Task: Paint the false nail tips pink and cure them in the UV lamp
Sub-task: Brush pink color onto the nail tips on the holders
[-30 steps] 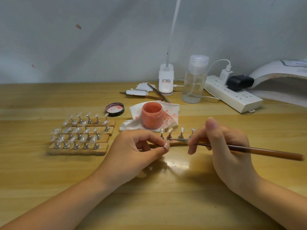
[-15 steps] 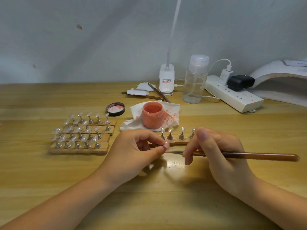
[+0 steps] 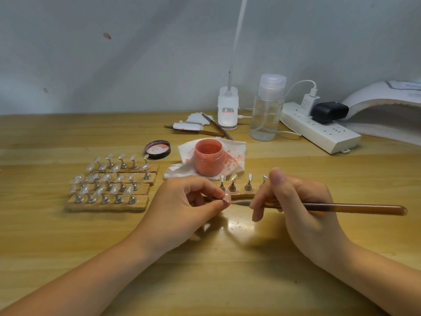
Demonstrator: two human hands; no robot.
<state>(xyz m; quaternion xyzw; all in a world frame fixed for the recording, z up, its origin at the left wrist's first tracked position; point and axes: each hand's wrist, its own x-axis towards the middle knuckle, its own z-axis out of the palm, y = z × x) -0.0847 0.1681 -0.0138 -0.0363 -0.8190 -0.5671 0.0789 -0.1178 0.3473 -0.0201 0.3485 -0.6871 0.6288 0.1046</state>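
Two hands: left hand (image 3: pixel 182 208), right hand (image 3: pixel 303 208). One brush in use (image 3: pixel 341 208); two more tools lying at the back (image 3: pixel 216 128). One open pink paint jar (image 3: pixel 209 159), one lid (image 3: pixel 157 149), one stained tissue (image 3: pixel 237 153). Four wooden strips of clear nail tips on stands at the left (image 3: pixel 109 183), five stands to a strip as far as can be told. One more strip (image 3: pixel 241 194) with four stands showing. One clear pump bottle (image 3: pixel 266 108), one power strip (image 3: pixel 319 131), one curing lamp (image 3: pixel 387 106), one white clip lamp (image 3: pixel 227 110).
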